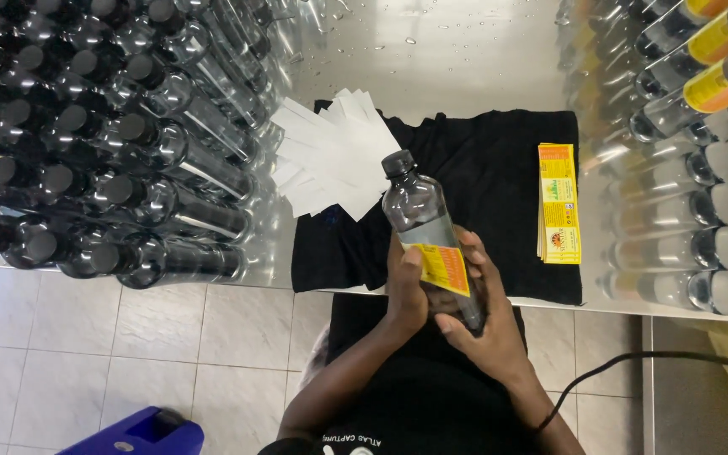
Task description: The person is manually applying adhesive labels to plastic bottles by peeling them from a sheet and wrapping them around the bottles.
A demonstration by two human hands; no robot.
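Note:
I hold a clear plastic bottle [419, 215] with a black cap, tilted up and to the left above the table's front edge. My left hand [406, 291] presses a yellow and orange label [441, 266] onto the bottle's lower body. Around the bottle's base my right hand [482, 316] is wrapped from the right. A stack of the same yellow labels [559, 202] lies to the right on a black cloth [482, 168].
Many capped unlabelled bottles [103, 135] stand at the left on the steel table [431, 59]. Labelled bottles [701, 93] lie stacked at the right. White backing papers [334, 156] are piled on the cloth. A blue object [141, 434] sits on the tiled floor.

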